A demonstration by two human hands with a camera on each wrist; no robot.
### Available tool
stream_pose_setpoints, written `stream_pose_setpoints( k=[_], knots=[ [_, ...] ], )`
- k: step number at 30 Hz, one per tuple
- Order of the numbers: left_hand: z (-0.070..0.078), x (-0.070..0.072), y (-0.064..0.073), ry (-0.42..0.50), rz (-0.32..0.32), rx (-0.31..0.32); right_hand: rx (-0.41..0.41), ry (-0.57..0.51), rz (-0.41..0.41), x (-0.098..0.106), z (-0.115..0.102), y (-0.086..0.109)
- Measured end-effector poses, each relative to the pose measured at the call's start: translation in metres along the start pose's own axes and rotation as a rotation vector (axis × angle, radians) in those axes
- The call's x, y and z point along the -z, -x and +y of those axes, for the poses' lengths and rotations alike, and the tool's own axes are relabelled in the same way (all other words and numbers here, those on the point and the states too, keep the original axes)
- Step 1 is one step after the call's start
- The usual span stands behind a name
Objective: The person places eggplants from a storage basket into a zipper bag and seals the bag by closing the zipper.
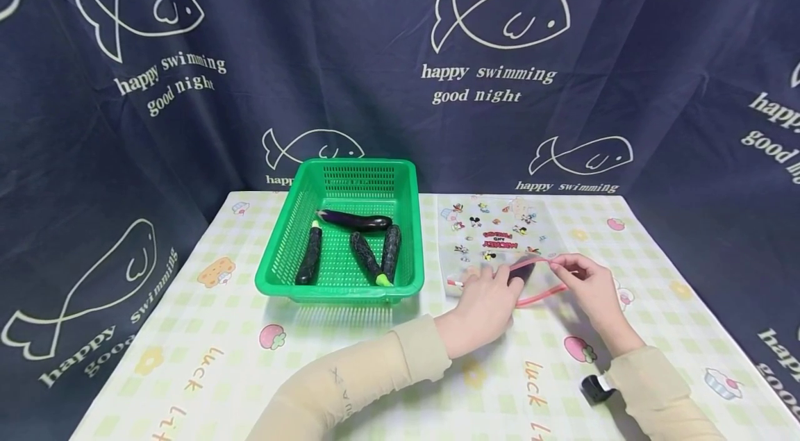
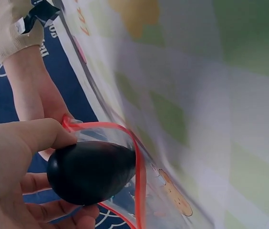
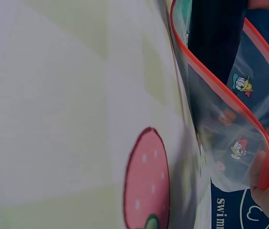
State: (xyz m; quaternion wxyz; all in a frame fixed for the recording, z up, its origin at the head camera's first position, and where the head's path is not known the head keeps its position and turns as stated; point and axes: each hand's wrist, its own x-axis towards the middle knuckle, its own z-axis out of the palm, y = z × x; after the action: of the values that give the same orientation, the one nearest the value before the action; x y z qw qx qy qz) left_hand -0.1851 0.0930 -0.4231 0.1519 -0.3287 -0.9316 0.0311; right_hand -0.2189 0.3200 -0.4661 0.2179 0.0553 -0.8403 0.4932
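Observation:
A clear zip bag [image 1: 465,236] with cartoon prints and a red zip edge lies on the table at the right. My left hand [image 1: 484,309] grips a dark eggplant [image 2: 91,171] by its rounded end, thumb on one side and fingers around the other. The eggplant's far part is inside the bag's mouth in both wrist views. At the bag's right corner, my right hand [image 1: 590,288] pinches the red edge [image 3: 263,133], and the mouth gapes between the two hands. In the head view, the left hand covers much of the eggplant.
A green plastic basket [image 1: 337,292] stands left of the bag, with several dark eggplants [image 1: 355,221] lying in it. The table [image 1: 219,351] has a checked, printed cloth. Behind it hangs a dark blue curtain [image 1: 369,45] with fish drawings.

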Motion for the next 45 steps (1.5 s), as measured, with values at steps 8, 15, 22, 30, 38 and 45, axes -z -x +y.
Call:
stream_pose_setpoints(
  k=[8, 15, 22, 30, 38, 45],
  knots=[
    [0.004, 0.0, -0.008, -0.017, -0.009, -0.008, -0.012, 0.021, -0.004, 0.0, -0.007, 0.0],
    [0.007, -0.002, -0.014, -0.012, -0.033, 0.003, -0.038, 0.032, -0.029, -0.001, -0.015, 0.0],
    [0.013, -0.006, -0.018, -0.04, -0.047, 0.015, -0.066, 0.018, -0.03, -0.002, -0.018, -0.003],
    [0.018, -0.011, -0.018, -0.052, -0.051, 0.021, -0.064, 0.016, -0.025, -0.004, -0.026, -0.002],
    [0.015, -0.015, -0.014, -0.023, -0.053, -0.009, -0.073, 0.002, -0.003, -0.006, -0.023, -0.002],
    [0.014, -0.013, -0.006, -0.042, -0.017, -0.067, -0.077, 0.038, -0.031, -0.005, -0.022, -0.001]
  ],
)
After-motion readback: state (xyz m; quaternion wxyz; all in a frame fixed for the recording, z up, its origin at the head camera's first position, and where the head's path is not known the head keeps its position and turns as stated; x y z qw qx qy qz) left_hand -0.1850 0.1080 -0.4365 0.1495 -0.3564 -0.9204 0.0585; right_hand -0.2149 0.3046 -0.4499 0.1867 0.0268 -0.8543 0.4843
